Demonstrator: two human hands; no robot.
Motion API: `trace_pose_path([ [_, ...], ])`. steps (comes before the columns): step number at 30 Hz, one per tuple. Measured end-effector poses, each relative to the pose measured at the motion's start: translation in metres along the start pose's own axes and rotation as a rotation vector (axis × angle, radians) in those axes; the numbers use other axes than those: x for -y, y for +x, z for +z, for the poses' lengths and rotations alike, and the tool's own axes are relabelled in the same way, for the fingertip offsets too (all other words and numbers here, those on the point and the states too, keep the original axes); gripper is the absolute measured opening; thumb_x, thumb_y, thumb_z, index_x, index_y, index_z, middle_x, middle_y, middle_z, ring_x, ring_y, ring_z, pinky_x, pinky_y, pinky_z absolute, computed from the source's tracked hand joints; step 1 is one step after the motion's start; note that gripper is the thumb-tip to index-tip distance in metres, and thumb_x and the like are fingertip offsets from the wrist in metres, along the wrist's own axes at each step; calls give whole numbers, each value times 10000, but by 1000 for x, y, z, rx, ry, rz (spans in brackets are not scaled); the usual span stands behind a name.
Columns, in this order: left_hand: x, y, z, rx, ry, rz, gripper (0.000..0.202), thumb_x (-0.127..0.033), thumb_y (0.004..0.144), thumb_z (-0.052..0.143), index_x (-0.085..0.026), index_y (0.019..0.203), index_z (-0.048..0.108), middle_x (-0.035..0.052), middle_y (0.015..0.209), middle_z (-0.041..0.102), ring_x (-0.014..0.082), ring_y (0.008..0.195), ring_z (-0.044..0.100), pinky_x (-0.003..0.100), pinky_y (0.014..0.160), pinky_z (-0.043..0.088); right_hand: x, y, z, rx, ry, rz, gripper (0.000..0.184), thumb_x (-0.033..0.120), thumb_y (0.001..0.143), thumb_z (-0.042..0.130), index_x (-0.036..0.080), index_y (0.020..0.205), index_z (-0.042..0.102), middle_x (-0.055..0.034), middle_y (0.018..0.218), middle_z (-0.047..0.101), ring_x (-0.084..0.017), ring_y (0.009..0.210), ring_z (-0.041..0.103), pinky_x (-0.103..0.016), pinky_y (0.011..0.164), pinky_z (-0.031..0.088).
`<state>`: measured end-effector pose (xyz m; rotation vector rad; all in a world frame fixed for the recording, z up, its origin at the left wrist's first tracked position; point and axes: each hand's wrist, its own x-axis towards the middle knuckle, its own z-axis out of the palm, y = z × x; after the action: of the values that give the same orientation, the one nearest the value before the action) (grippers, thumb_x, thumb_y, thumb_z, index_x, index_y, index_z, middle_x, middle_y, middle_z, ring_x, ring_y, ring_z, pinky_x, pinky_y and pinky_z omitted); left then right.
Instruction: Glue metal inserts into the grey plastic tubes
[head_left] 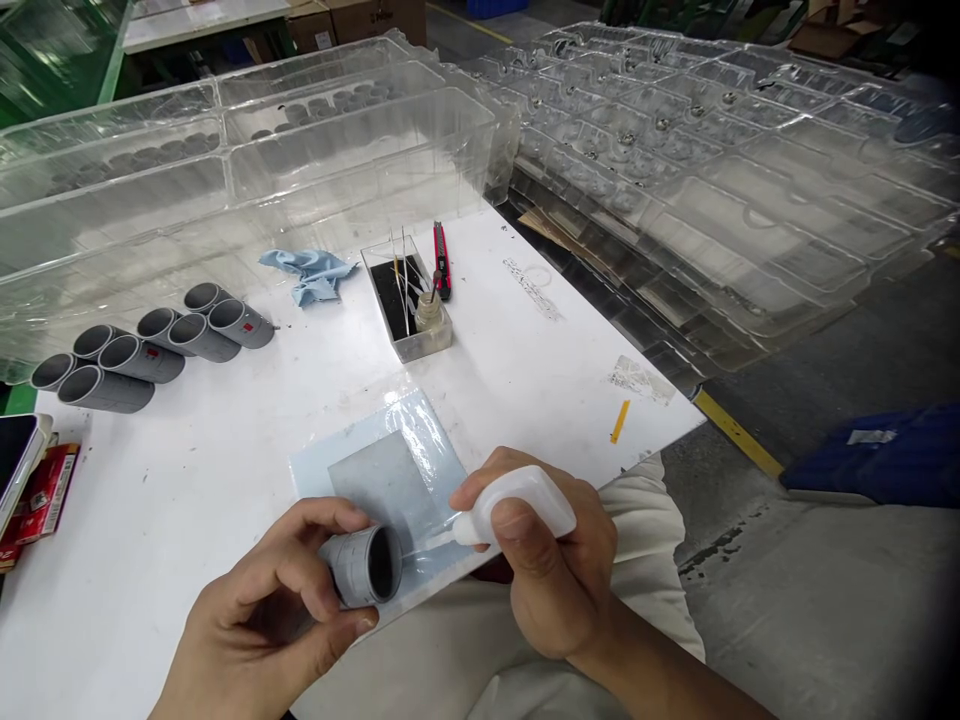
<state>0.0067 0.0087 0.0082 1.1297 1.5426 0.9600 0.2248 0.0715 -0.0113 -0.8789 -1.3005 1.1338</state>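
Note:
My left hand (270, 610) is closed round a short grey plastic tube (362, 565), its open end facing right. My right hand (551, 560) grips a small white squeeze bottle (525, 500). The bottle's thin clear nozzle (427, 543) points left and reaches the tube's rim. Both hands hover over a light blue mat (360, 460) with a grey square and clear film, at the near edge of the white table (225, 450).
Several more grey tubes (150, 345) lie in rows at the left. A clear box with thin sticks and a small jar (409, 300), a red utility knife (441, 260) and a blue cloth (309, 272) sit farther back. Clear plastic trays (225, 160) stand behind, and more trays (712, 170) are stacked at the right.

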Motion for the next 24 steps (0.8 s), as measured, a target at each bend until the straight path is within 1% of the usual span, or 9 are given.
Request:
trace_pose_path([
  [6, 1, 0, 0, 9, -7, 12, 283, -207, 737, 869, -265, 624, 617, -20, 1140, 708, 176, 1024, 668, 187, 762, 538, 1, -2, -2, 2, 62, 96, 346, 462, 1007, 599, 202, 836, 753, 10, 684, 628, -96, 539, 540, -267, 513, 415],
  [12, 0, 0, 0, 8, 1, 11, 281, -210, 742, 862, -264, 623, 613, -40, 1140, 701, 150, 1009, 673, 173, 835, 532, 1, -4, -2, -15, 81, 119, 346, 484, 996, 614, 203, 865, 766, 8, 673, 619, -101, 557, 551, -261, 525, 424],
  [17, 0, -1, 0, 4, 22, 29, 281, -201, 746, 849, -262, 620, 605, -53, 1131, 703, 133, 1002, 670, 154, 822, 530, 0, -3, -1, 8, 86, 101, 344, 458, 1009, 601, 195, 850, 756, 7, 687, 627, -95, 547, 540, -260, 518, 417],
  [20, 0, -1, 0, -4, 17, 20, 281, -196, 737, 859, -256, 620, 610, -33, 1133, 710, 145, 1002, 676, 161, 818, 539, -2, -5, -1, -32, 85, 109, 317, 440, 1005, 611, 201, 864, 764, -12, 727, 663, -119, 599, 578, -268, 533, 435],
  [24, 2, 0, 0, -16, -8, 13, 288, -200, 718, 880, -244, 612, 615, 11, 1132, 721, 185, 1009, 693, 192, 796, 563, -2, -6, -5, -115, 131, 139, 292, 447, 1015, 601, 245, 955, 804, -21, 779, 723, -146, 652, 632, -271, 565, 494],
])
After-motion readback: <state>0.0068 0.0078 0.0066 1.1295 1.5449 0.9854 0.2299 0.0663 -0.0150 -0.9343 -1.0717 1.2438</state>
